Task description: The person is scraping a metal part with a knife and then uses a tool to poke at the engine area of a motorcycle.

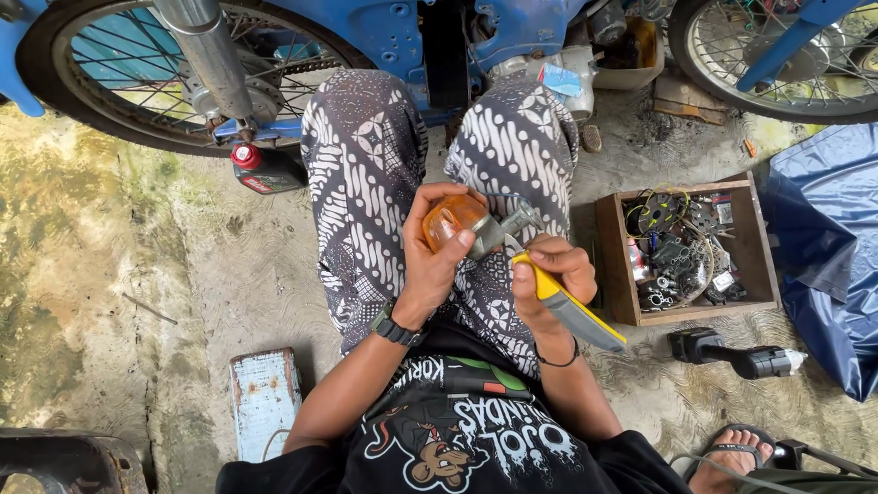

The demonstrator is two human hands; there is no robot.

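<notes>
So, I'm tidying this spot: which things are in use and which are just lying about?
In use:
left hand, orange lamp
right hand, yellow-handled tool

Lying about:
parts box
black power tool
red-capped bottle

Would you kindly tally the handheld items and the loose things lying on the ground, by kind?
Orange indicator lamp, left hand: 1
Yellow-handled screwdriver, right hand: 1
Oil bottle: 1
Wooden parts box: 1
Black power tool: 1
Total: 5
</notes>
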